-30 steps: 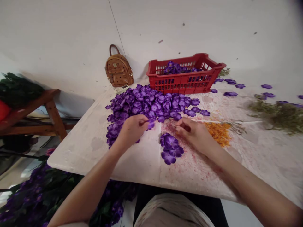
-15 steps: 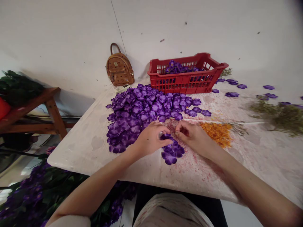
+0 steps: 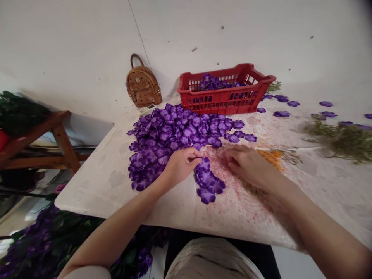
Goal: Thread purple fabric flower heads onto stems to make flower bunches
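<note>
My left hand [image 3: 182, 162] is closed in a pinch, its thumb and forefinger at the edge of a purple artificial flower piece [image 3: 204, 164]. That piece is the topmost of a small cluster of flat purple flower pieces [image 3: 207, 179] lying on the table. Just left of and behind this hand spreads a large heap of the same purple pieces [image 3: 162, 131]. My right hand [image 3: 242, 159] is palm down with curled fingers, low over the red-speckled tabletop. What its fingers hold, if anything, is hidden. Beside it, partly covered by the hand, lies a pile of orange flower centres [image 3: 273, 158].
A red plastic crate [image 3: 221, 104] with purple flowers inside stands behind the heap. To its left a brown backpack [image 3: 143, 87] leans on the wall. Loose green stems [image 3: 340, 141] and scattered purple pieces lie at right. A wooden stand [image 3: 62, 141] is beyond the table's left edge.
My right hand has moved right and turned palm down, now covering part of the orange pile. My left hand has drawn slightly left, uncovering more of the small cluster. The view has shifted slightly.
</note>
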A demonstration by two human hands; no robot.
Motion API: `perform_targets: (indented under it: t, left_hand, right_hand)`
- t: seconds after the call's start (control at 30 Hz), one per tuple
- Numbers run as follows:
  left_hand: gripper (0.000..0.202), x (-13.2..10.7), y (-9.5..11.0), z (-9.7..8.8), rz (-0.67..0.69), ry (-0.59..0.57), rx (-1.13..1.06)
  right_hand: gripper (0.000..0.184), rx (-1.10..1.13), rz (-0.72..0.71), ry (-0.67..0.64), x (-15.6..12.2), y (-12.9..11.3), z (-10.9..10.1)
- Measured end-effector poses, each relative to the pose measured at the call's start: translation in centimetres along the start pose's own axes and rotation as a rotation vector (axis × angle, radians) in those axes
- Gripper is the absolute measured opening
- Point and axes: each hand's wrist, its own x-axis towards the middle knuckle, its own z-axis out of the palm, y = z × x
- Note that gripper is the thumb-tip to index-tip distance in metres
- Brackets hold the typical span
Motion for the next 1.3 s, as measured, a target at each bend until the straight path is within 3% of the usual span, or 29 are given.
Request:
perform_targets:
  t: [0.1, 0.17, 0.23, 0.37, 0.6, 0.7, 0.8, 0.9, 0.97, 1.13, 1.23, 1.3]
  left_hand:
    - [0.009, 0.3, 0.3, 0.0, -0.002, 0.011, -0.023]
    - [0.009, 0.6, 0.5, 0.1, -0.01, 0.036, -0.049]
    - [0.009, 0.8, 0.6, 0.3, -0.021, 0.05, -0.105]
    - [0.016, 1.2, 0.5, 0.9, -0.037, 0.04, -0.281]
    - [0.016, 1.1, 0.5, 1.6, -0.06, 0.033, -0.428]
    - [0.011, 0.7, 0.9, 1.5, 0.047, 0.109, -0.26]
    - [0.019, 0.3, 1.3, 1.3, 0.238, 0.193, 0.018]
    - [0.017, 0.1, 1.3, 1.4, 0.33, 0.172, 0.136]
    - [0.008, 0.1, 1.2, 1.7, 0.288, 0.158, 0.092]
    - [0.015, 0.5, 0.7, 2.3, 0.021, 0.137, -0.293]
    - [0.019, 0.6, 0.6, 2.5, -0.023, 0.061, -0.492]
    - [0.021, 0.6, 0.7, 2.5, -0.034, 0.03, -0.55]
  right_hand:
    - [0.014, -0.143, 0.055, 0.106, -0.1, 0.9, -0.6]
    - [0.009, -0.102, 0.071, 0.17, 0.2, 0.3, -1.0]
    - [0.009, 0.102, 0.097, 0.171, 0.6, -1.1, -1.2]
    - [0.016, 0.563, 0.177, 0.023, 1.2, -3.8, -0.9]
    - [0.029, 0.802, 0.24, 0.074, 1.4, -4.3, -0.4]
    - [0.032, 0.815, 0.276, 0.096, 1.4, -4.2, -0.3]
    - [0.033, 0.783, 0.286, 0.093, 1.4, -3.9, 0.1]
    - [0.035, 0.779, 0.298, 0.097, 1.3, -3.8, 0.3]
    - [0.037, 0.791, 0.3, 0.111, 1.3, -3.9, 0.3]
    - [0.023, 0.928, 0.386, 0.183, 1.2, -4.4, 0.0]
    - [0.037, 1.083, 0.395, 0.092, 1.2, -4.6, 0.1]
    - [0.032, 1.119, 0.388, 0.046, 1.2, -4.7, 0.3]
